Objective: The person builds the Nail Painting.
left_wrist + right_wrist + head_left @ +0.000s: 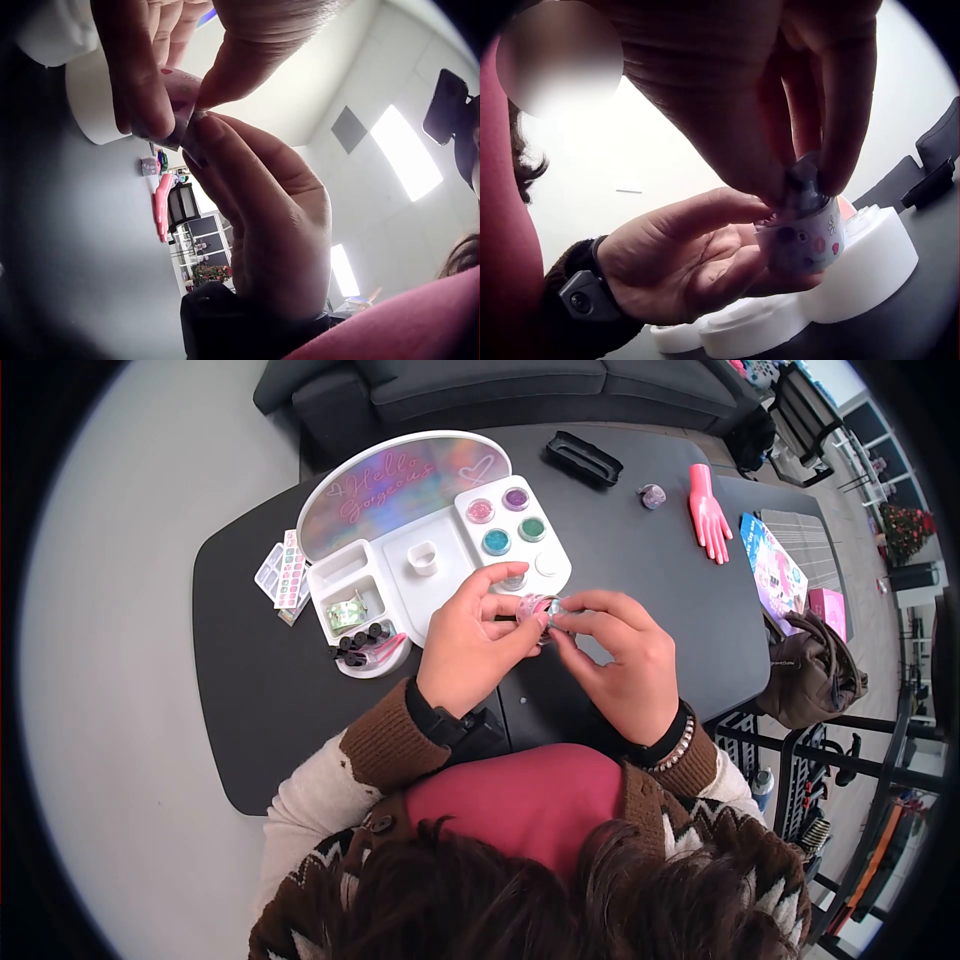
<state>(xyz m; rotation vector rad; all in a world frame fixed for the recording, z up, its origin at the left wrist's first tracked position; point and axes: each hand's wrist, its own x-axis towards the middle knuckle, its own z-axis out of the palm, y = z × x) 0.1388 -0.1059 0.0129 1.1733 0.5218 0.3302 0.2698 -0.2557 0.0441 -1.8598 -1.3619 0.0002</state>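
Observation:
Over the front of the white tray, my left hand (472, 638) holds a small round printed band (806, 244), pale with pink hearts and other little motifs, looking like a sticker roll. The thumb and fingers grip it from both sides. From the right, my right hand (625, 660) pinches a shiny bluish-grey piece (807, 191) at the band's upper opening; I cannot tell what this piece is. Both hands meet at the band, fingertips close together. Just beyond them, the tray's round-holed section (557, 540) holds glitter pots, including a teal pot (496, 541) and a green pot (532, 529).
The white tray (425, 600) has a holographic back panel (380, 490) and a small white ring-shaped piece (422, 558). Black-capped tubes (360, 645) lie at its left. Farther right are a black tray (583, 459), another small roll (652, 496) and a pink model hand (708, 520).

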